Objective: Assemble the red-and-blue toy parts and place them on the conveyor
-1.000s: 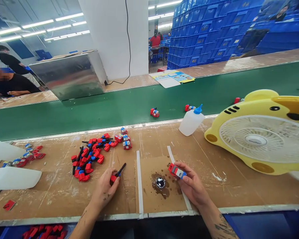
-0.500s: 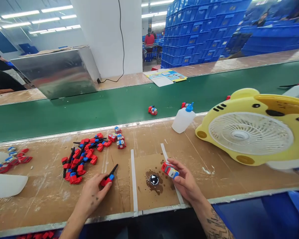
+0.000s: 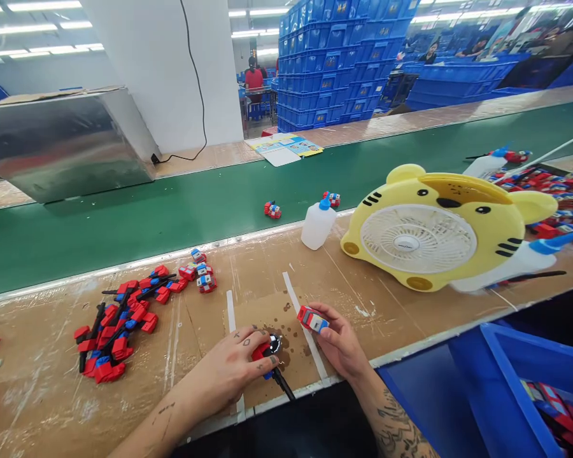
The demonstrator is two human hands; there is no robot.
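Observation:
My left hand (image 3: 233,362) is closed on a red and blue toy part (image 3: 261,350) with a black rod that points down to the right. That part is over the dark wet spot (image 3: 283,346) between two white tape strips. To its right, my right hand (image 3: 340,340) holds a red, white and blue toy piece (image 3: 314,319) between thumb and fingers, raised above the bench. A pile of red and blue parts with black rods (image 3: 117,324) lies on the cardboard at the left. Beside it sit several small red, white and blue pieces (image 3: 204,278).
A yellow animal-faced fan (image 3: 420,229) stands at the right, with a white bottle (image 3: 318,224) to its left. Behind runs a green conveyor belt (image 3: 210,203) carrying small toy pieces. A blue bin (image 3: 496,362) sits at the lower right. People are in the background.
My left hand has moved right with the red part, from beside the pile to the wet spot, and the rod now points downward. The view has turned right. My right hand keeps its piece.

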